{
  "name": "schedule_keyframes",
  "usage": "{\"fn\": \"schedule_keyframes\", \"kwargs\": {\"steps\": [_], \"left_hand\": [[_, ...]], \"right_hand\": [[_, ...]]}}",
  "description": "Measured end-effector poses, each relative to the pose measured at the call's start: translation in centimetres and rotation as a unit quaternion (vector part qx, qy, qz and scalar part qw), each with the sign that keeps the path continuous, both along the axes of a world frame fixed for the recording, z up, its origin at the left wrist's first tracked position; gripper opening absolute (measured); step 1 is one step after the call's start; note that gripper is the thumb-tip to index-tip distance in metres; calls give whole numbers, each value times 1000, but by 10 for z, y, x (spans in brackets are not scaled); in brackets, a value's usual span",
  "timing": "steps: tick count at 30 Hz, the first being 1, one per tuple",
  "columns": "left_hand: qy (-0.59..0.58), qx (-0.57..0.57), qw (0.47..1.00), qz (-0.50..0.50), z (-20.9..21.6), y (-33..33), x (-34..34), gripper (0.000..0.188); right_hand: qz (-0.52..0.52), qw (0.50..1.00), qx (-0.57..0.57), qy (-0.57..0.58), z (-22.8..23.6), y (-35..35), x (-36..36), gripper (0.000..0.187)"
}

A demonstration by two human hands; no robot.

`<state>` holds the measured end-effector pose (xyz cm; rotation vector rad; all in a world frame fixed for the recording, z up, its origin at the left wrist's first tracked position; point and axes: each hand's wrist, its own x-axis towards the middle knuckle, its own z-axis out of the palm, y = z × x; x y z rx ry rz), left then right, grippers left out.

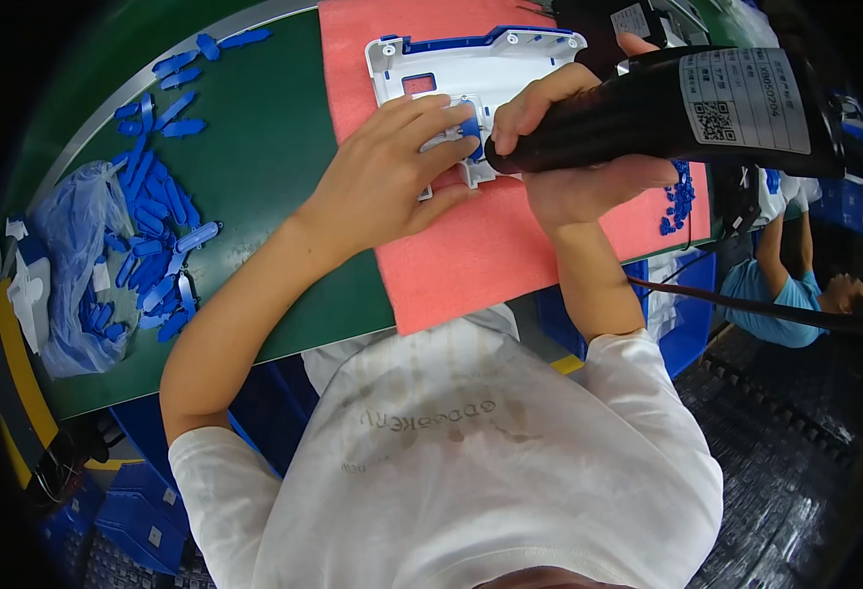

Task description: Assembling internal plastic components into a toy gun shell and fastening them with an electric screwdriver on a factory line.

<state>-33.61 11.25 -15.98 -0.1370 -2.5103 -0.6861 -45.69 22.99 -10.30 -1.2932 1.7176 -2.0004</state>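
Note:
A white plastic housing (471, 77) with blue trim lies on the pink mat. My left hand (392, 162) rests on its near left part, thumb along the near edge and fingers bent over the top, holding it. Under and beside those fingertips shows a blue plastic piece (470, 128) set in the housing. My right hand (574, 187) is wrapped round a black cylindrical hand tool (608, 123) with a white label. The tool lies nearly level, its narrow end close to my left fingertips. Its working tip and the housing's right part are hidden by the tool and hand.
Several long blue plastic parts (161, 211) lie loose on the green table (274, 128), beside a clear plastic bag (83, 265). Small blue pieces (680, 201) sit at the pink mat's (471, 265) right edge. A dark cable (765, 306) runs at right. Further right, another person (780, 285) works.

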Motion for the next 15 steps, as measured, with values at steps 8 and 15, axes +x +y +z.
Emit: {"fn": "schedule_keyframes", "kwargs": {"steps": [8, 15], "left_hand": [[-1, -3, 1000, -4, -1, 0, -1, 36], [-1, -7, 1000, -1, -1, 0, 0, 36]], "right_hand": [[38, 997, -62, 8, -1, -2, -3, 83], [44, 996, -83, 7, -4, -3, -6, 85]]}}
